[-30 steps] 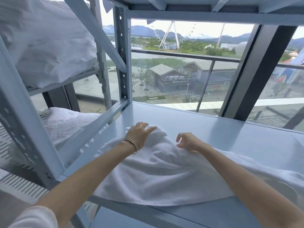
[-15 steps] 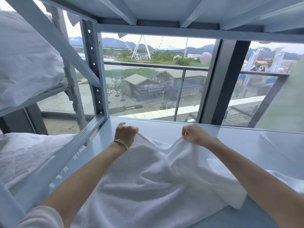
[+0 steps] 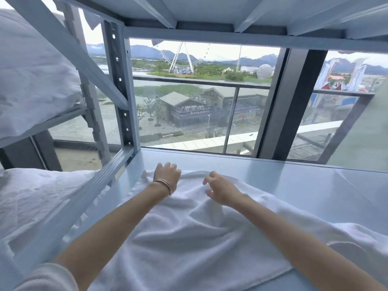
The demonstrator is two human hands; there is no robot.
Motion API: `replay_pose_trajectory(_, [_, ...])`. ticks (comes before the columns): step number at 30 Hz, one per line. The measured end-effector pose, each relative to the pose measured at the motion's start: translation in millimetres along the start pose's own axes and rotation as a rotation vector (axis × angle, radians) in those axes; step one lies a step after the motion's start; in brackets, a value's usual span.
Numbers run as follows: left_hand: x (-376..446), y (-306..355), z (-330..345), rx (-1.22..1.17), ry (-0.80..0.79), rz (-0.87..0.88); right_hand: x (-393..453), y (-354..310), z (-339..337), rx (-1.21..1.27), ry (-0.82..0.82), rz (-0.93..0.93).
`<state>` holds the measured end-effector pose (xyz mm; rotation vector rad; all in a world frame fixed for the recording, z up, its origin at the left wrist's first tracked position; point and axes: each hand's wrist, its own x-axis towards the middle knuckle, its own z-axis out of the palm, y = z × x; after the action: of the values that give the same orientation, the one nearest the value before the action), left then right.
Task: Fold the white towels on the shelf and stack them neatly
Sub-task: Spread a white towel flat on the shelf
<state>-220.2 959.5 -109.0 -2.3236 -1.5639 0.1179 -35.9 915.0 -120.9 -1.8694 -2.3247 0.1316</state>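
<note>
A white towel [image 3: 178, 234] lies rumpled across the pale blue shelf board [image 3: 283, 181], its near edge reaching the front of the board. My left hand [image 3: 168, 173], a bracelet on its wrist, sits at the towel's far left corner with its fingers curled down over the edge. My right hand [image 3: 219, 190] is just to the right of it, over the towel's far edge. Its fingers are spread and loose and hold nothing. A fold of cloth bunches up between my two forearms.
A perforated metal upright [image 3: 119, 91] and a side rail [image 3: 100, 179] bound the shelf on the left. Crumpled white linen [image 3: 35, 198] fills the neighbouring shelf, with more linen [image 3: 31, 70] on the level above. Behind the board is a glass window [image 3: 199, 114]; the upper shelf hangs low overhead.
My right hand was pinching the towel's far edge and lifting it; it has let go and the cloth has dropped flat. My left hand stays at the far left corner.
</note>
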Motion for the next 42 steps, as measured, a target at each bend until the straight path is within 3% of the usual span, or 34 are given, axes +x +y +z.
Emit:
replay_pose_trajectory(4, [-43.9,12.0,38.3,-0.26,-0.506,0.04,-15.4,-18.3,32.0,-0.065,-0.221,-0.105])
replay_pose_trajectory(6, [-57.0,9.0,44.0,-0.334,-0.585,0.045,-16.5,-19.4,36.2,-0.119,-0.296,-0.104])
replay_pose_trajectory(12, [-80.2,5.8,32.5,-0.319,-0.624,0.152,-13.2,-28.6,4.1,-0.279,-0.489,-0.124])
replay_pose_trajectory(14, [-89.3,14.6,29.7,-0.297,-0.638,0.16,-10.5,-27.9,4.5,-0.251,-0.374,-0.118])
replay_pose_trajectory(17, [-93.4,14.8,31.2,-0.322,-0.627,0.157,2.8,-33.0,18.3,-0.054,-0.066,-0.141])
replay_pose_trajectory(18, [-93.7,13.1,33.6,-0.335,-0.618,0.149,9.2,-37.4,24.1,-0.024,-0.047,-0.176])
replay_pose_trajectory(24, [-104.5,13.3,37.3,-0.355,-0.568,0.139,65.2,-64.7,50.9,-0.147,-0.28,-0.319])
replay_pose_trajectory(27, [-104.9,12.1,38.9,-0.379,-0.561,0.122,97.4,-72.2,52.2,-0.229,-0.313,-0.212])
replay_pose_trajectory(31, [-105.0,10.9,43.6,-0.403,-0.549,0.106,120.8,-73.6,47.3,-0.153,-0.289,-0.005])
replay_pose_trajectory(36, [-102.2,4.2,55.4,-0.43,-0.52,0.108,90.6,-73.4,45.2,-0.18,-0.325,-0.084])
replay_pose_trajectory(42, [-80.4,-19.4,64.5,-0.485,-0.459,0.053,-25.7,-58.8,40.6,-0.168,-0.236,-0.135])
